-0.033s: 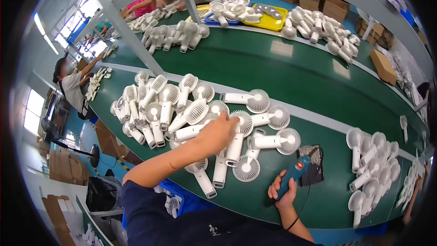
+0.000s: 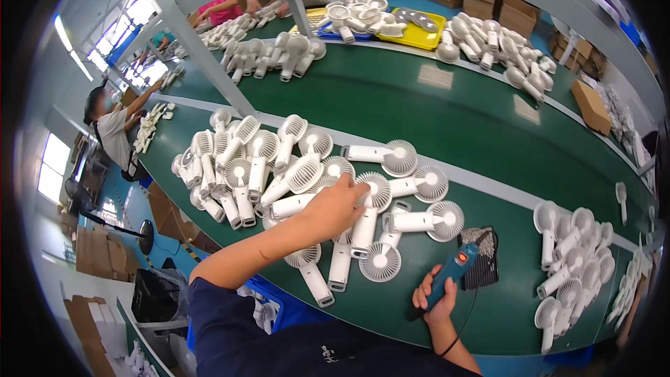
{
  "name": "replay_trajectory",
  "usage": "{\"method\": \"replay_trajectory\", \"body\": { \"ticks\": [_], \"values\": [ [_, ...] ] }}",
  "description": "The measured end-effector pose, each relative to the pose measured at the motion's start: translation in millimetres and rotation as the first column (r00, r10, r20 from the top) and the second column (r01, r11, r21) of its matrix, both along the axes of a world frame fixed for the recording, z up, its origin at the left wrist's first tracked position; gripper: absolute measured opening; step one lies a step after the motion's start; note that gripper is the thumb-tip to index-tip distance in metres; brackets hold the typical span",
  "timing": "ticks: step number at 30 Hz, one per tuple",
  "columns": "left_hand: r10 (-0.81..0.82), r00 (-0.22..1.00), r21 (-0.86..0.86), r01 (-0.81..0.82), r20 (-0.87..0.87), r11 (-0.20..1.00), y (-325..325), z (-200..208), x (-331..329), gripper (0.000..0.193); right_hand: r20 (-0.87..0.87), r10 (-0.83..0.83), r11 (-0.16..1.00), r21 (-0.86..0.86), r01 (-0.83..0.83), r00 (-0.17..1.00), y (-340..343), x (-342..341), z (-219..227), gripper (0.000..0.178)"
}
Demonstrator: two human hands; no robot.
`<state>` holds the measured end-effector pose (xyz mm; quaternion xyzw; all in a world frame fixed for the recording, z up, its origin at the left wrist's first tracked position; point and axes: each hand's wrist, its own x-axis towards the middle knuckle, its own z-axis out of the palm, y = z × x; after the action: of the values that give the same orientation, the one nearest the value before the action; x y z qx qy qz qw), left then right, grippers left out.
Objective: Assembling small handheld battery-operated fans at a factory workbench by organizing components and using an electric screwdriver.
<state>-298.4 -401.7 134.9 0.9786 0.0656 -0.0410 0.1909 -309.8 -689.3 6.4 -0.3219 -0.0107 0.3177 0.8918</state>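
evidently, the right hand (image 2: 435, 296) clenches a teal tool (image 2: 451, 276), likely for control; the left hand (image 2: 333, 205) touches a white fan (image 2: 363, 232), grip unclear.

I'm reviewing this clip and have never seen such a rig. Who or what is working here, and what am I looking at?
No machine: these are a person's bare hands. The view comes from a wide fisheye camera worn on the head, looking down, so straight edges bend. On the green table lie many white handheld fans, in a pile on the left and a group on the right. The left hand has its fingers at one fan; how firmly is unclear. The right hand holds a blue corded tool beside a dark tray of small pieces.
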Motion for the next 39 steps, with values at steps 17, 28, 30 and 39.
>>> {"method": "replay_trajectory", "body": {
  "ticks": [17, 28, 30, 39],
  "values": [
    [0.628, 0.759, 0.106, -0.649, 0.173, 0.754, 391.1, -97.0, 249.1, 0.132, -0.069, -0.035, 0.986, -0.163, 0.023, 0.997, 3.6, 1.8, 25.7, 0.048],
    [0.563, 0.809, -0.001, -0.571, 0.171, 0.821, 408.8, -103.9, 270.1, 0.090, -0.116, -0.044, 0.944, -0.330, 0.003, 0.992, 11.2, 2.6, 28.3, 0.052],
    [0.545, 0.814, -0.018, -0.553, 0.200, 0.833, 397.6, -106.6, 268.5, 0.078, -0.063, -0.064, 0.942, -0.334, 0.039, 0.996, 13.5, 2.0, 32.2, 0.050],
    [0.442, 0.852, 0.059, -0.475, 0.282, 0.878, 366.1, -101.7, 277.8, 0.081, -0.056, -0.077, 0.935, -0.351, 0.052, 0.995, 17.5, 1.0, 34.3, 0.050]
  ]
}}
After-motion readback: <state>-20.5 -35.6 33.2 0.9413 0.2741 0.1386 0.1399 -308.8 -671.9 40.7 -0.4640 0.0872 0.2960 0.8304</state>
